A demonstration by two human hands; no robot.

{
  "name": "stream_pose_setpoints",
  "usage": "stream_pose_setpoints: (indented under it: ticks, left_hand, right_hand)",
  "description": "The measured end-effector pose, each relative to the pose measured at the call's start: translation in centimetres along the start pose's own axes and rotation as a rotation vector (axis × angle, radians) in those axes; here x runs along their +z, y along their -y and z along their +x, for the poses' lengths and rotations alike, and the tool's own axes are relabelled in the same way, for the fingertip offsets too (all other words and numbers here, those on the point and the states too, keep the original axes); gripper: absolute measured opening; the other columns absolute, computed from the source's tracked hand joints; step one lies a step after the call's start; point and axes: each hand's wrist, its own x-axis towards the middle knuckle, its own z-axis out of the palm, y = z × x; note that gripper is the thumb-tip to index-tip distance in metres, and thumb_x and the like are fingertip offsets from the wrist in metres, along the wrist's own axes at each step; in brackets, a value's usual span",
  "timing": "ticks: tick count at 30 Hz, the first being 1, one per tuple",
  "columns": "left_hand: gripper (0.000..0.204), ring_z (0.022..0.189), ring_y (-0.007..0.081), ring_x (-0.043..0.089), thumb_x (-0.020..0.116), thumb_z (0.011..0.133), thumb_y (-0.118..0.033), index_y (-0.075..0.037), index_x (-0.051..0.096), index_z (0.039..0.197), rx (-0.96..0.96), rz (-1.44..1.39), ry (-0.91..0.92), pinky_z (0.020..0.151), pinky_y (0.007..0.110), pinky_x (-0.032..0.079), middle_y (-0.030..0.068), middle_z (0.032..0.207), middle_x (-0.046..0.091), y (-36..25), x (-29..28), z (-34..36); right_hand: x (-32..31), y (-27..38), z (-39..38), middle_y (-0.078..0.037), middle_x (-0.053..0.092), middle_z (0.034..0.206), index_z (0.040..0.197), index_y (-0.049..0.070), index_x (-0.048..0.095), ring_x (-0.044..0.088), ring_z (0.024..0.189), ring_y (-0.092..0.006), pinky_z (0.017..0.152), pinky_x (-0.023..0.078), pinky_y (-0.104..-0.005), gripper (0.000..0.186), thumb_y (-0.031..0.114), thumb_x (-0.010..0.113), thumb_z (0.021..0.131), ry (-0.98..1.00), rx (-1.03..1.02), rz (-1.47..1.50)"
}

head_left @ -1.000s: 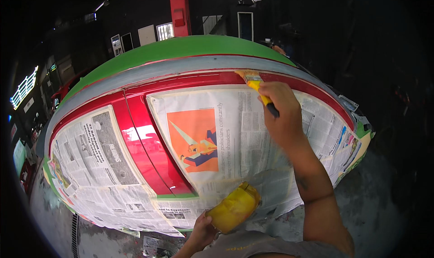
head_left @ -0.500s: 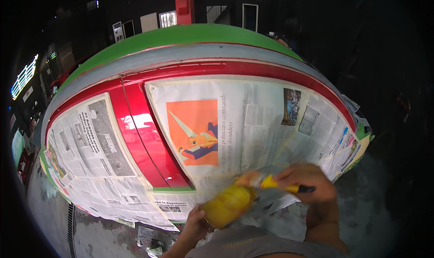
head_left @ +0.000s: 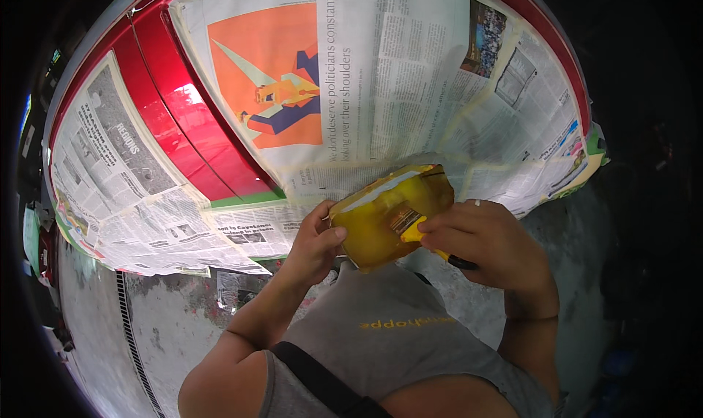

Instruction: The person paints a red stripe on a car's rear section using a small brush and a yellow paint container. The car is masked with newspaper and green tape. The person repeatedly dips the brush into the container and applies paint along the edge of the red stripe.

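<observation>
The left hand (head_left: pixel 311 246) is closed on the left end of a yellow container (head_left: pixel 359 235), with the thumb lying on its side toward the viewer. This container is tilted, and its open side faces up to the camera. It is held in front of the person's body, near the lower part of the newspaper sheets (head_left: pixel 359 88). The right hand (head_left: pixel 491 242) grips the yellow handle of a brush (head_left: pixel 413 232), whose dark end shows under the fingers. The head of the brush is inside the container; how deep the bristles go, I cannot tell.

The newspaper sheets cover much of a red car body (head_left: pixel 176 117), where a shiny red band with a seam remains visible between them. A green strip (head_left: pixel 249 198) lies at the lower end of this band. Below are the grey floor (head_left: pixel 190 330) and a long drain grate (head_left: pixel 132 345). The person wears a grey shirt (head_left: pixel 388 301).
</observation>
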Motion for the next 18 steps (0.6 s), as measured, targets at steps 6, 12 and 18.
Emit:
stream_pose_setpoints:
  ticks: [6, 12, 18]
  left_hand:
    - [0.062, 0.118, 0.0224, 0.073, 0.085, 0.097, -0.031, -0.002, 0.054, 0.142, -0.024, 0.007, -0.008, 0.097, 0.044, 0.066, 0.0116, 0.131, 0.069, 0.0, 1.0, 0.7]
    - [0.063, 0.121, 0.0244, 0.073, 0.085, 0.096, -0.033, -0.003, 0.055, 0.143, -0.017, -0.025, -0.056, 0.1, 0.049, 0.065, 0.0125, 0.135, 0.068, 0.3, 0.6, 0.9]
    - [0.063, 0.121, 0.0234, 0.072, 0.084, 0.096, -0.037, -0.004, 0.056, 0.143, -0.02, -0.011, -0.065, 0.097, 0.048, 0.066, 0.0109, 0.133, 0.068, 0.0, 0.6, 1.3]
  right_hand:
    - [0.1, -1.6, -2.0, -0.012, 0.08, 0.118, 0.116, 0.006, 0.072, 0.08, 0.102, -0.0287, 0.083, 0.063, -0.0435, 0.029, -0.001, 0.08, 0.09, -0.163, 0.081, 0.231]
    - [4.5, -4.8, -5.2, -0.023, 0.079, 0.116, 0.125, -0.002, 0.065, 0.082, 0.1, -0.0279, 0.087, 0.066, -0.0389, 0.019, 0.005, 0.071, 0.109, -0.813, 0.392, 1.115]
    - [9.3, -5.1, -6.2, -0.019, 0.079, 0.116, 0.129, 0.003, 0.066, 0.081, 0.105, -0.0297, 0.087, 0.066, -0.0377, 0.018, 0.014, 0.064, 0.114, -1.072, 0.459, 1.832]
